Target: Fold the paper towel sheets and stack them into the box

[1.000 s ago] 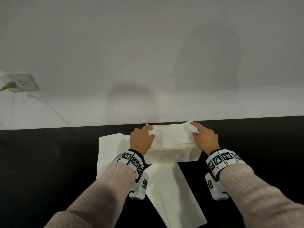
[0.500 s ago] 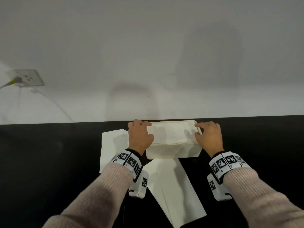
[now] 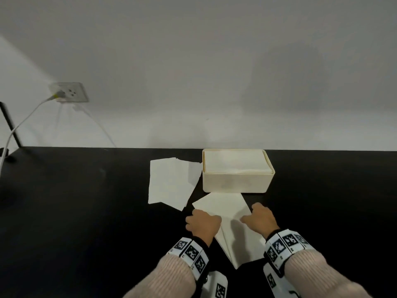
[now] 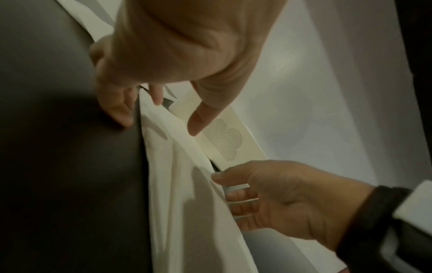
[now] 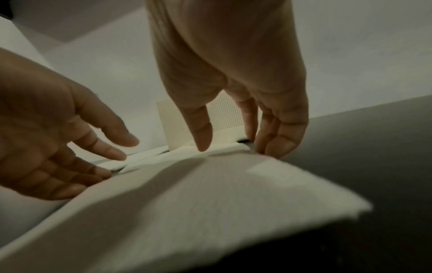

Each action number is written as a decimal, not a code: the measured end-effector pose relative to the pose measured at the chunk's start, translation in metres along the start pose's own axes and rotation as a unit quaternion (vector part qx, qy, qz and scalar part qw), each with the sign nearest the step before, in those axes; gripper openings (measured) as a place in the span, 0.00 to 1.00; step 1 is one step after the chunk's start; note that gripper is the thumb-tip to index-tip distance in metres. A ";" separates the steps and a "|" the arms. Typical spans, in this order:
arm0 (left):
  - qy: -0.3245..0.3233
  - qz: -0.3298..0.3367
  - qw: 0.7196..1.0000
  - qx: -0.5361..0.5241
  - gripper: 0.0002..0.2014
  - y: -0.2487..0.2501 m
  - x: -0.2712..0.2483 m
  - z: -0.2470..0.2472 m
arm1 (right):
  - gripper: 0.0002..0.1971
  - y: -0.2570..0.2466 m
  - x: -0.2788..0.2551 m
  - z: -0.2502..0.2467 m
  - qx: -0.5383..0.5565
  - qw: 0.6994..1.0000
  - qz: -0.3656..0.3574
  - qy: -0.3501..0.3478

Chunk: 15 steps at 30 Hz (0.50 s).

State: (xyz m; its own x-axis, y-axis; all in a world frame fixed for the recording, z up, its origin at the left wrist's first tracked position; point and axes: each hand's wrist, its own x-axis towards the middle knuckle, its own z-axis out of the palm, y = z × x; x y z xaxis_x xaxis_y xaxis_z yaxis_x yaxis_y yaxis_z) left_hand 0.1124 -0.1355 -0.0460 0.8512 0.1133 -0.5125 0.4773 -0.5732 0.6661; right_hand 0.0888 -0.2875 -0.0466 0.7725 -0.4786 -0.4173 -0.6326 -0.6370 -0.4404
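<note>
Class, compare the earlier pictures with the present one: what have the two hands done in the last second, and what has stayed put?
Both hands left the cream plastic box, letting go of the folded sheet now lying inside, and drew back toward the person. The left hand and right hand now reach the edges of the long white paper towel sheet in front of the box. The box and the loose sheet beside it stayed put.

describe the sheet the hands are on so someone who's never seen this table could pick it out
On the black table, find the cream box by the wall. The sheet lies right in front of it, skewed, between the left hand and right hand. The other loose paper lies left of the box, untouched.
</note>
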 end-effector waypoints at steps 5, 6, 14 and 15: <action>-0.015 -0.021 0.994 -0.107 0.31 -0.005 -0.003 0.005 | 0.21 -0.003 -0.008 0.024 0.045 0.999 0.014 -0.012; -0.015 -0.024 0.991 -0.128 0.31 -0.005 -0.004 0.005 | 0.22 -0.005 -0.012 0.027 0.054 0.998 0.014 -0.017; -0.040 -0.014 0.987 -0.156 0.28 -0.018 0.000 0.014 | 0.20 -0.006 -0.034 0.040 0.122 0.986 -0.040 -0.105; -0.055 0.006 0.985 -0.165 0.27 -0.022 0.002 0.014 | 0.15 -0.004 -0.036 0.037 0.150 0.982 -0.048 -0.101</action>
State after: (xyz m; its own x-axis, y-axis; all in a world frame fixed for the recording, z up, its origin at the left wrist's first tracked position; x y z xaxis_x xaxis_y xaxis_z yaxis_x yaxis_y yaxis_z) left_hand 0.1002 -0.1340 -0.0697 0.8371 0.0084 -0.5469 0.5275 -0.2768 0.8032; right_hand 0.0616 -0.2455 -0.0594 0.8219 -0.2762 -0.4981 -0.5684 -0.4527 -0.6870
